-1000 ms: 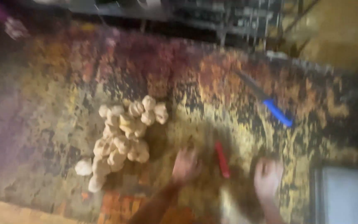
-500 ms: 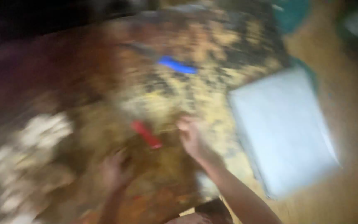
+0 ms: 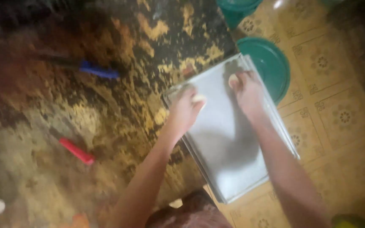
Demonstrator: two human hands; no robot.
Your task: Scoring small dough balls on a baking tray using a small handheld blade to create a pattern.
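A: The tray (image 3: 229,156) under the two hands looks like bare metal, a dull silver-grey with a soft sheen, smooth and flat.

B: And the counter (image 3: 119,109)? It appears mottled, black and yellow-brown, like polished stone or a worn painted top; the blur hides which.

A: The floor (image 3: 330,105) looks like smooth patterned tile or vinyl, yellowish with a slight gloss.

B: The green lid (image 3: 271,63) beside the tray seems to be plastic, smooth and faintly shiny.

A: The blue handle (image 3: 98,69) and the red handle (image 3: 77,151) on the counter look like plain plastic too, matt.

B: Each hand holds a pale lump (image 3: 198,98), soft and matt like dough.
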